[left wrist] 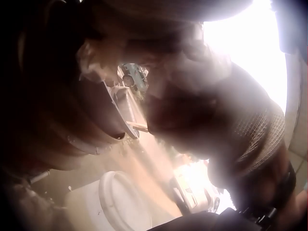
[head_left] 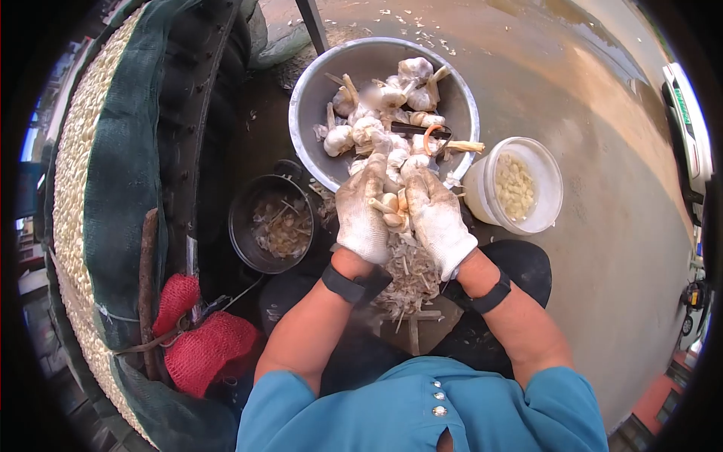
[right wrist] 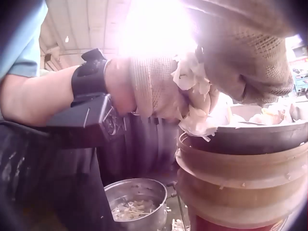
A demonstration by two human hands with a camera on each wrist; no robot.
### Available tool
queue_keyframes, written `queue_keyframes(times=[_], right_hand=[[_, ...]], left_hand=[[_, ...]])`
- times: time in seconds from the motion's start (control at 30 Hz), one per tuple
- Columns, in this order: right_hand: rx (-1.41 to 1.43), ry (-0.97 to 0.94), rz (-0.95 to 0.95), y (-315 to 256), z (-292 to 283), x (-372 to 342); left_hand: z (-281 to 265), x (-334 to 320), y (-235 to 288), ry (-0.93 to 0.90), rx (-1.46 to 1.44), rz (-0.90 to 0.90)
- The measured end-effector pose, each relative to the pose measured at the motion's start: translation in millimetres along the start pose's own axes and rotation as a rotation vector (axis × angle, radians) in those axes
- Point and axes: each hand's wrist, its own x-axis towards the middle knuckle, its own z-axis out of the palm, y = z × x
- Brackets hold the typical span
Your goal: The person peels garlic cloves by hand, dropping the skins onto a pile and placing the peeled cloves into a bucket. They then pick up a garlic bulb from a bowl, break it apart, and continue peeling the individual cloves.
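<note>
Two hands in white knit gloves meet at the near rim of a metal basin [head_left: 296, 113] heaped with garlic bulbs [head_left: 367, 129]. Between the left hand [head_left: 363, 215] and the right hand [head_left: 434, 215], a partly broken garlic bulb [head_left: 393, 209] is gripped, its cloves showing. The right wrist view has the left hand [right wrist: 156, 89] behind loose garlic skins [right wrist: 191, 77] and the right hand [right wrist: 250, 62] close above. A dark-handled tool with an orange loop [head_left: 431, 138] lies on the bulbs. The left wrist view is dark and blurred.
A white bucket [head_left: 551, 184] of peeled cloves stands right of the basin; a metal pot [head_left: 239, 239] with scraps stands left. Papery skins [head_left: 410, 275] are piled below the hands. Red mesh bags [head_left: 207, 350] and a stick [head_left: 147, 286] are at the left.
</note>
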Motion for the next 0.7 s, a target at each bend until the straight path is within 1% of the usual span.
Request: queue_keyframes(times=[0.07,0.1,0.13,0.2,0.23,0.27,0.33,0.37,0.4,0.47,0.5,0.57,0.6,0.63,0.67,0.7], right_hand=[[0.428,-0.003,0.321,-44,-9,-11],[0.612,-0.051,0.305,-43,-15,-14],[0.61,-0.055,0.306,-37,-19,-12],[0.756,-0.165,0.377,-25,-23,-4],[0.829,-0.152,0.432,-28,-21,-2],[0.83,-0.158,0.431,-30,-24,-2],[0.659,-0.185,0.498,-36,-31,-3],[0.504,-0.151,0.471,-41,-31,-3],[0.506,-0.155,0.47,-41,-31,-3],[0.332,-0.108,0.431,-41,-32,-2],[0.332,-0.114,0.431,-41,-31,-2],[0.295,-0.115,0.178,-39,-27,-2],[0.276,-0.114,0.052,-37,-26,-1],[0.135,-0.046,-0.15,-30,-22,5],[0.137,-0.048,-0.151,-26,-26,5],[0.252,-0.118,0.02,-25,-30,5]], left_hand=[[0,-1,4,-0.032,0.038,-0.027],[2,-1,6,-0.029,0.038,-0.025],[5,-1,9,-0.034,0.06,-0.024],[9,-2,11,-0.034,0.08,-0.021],[10,-1,13,-0.042,0.028,-0.055],[10,0,14,-0.053,-0.023,-0.089],[4,2,14,-0.063,-0.03,-0.092],[2,2,15,-0.08,-0.035,-0.097],[2,2,17,-0.077,-0.033,-0.094],[7,1,22,-0.106,-0.082,-0.088],[6,3,20,-0.101,-0.081,-0.085],[2,10,14,-0.059,-0.048,-0.019],[0,12,13,-0.057,-0.046,-0.015],[-1,13,12,-0.07,-0.082,-0.031],[-1,13,12,-0.083,-0.117,-0.048],[0,12,13,-0.082,-0.115,-0.047]])
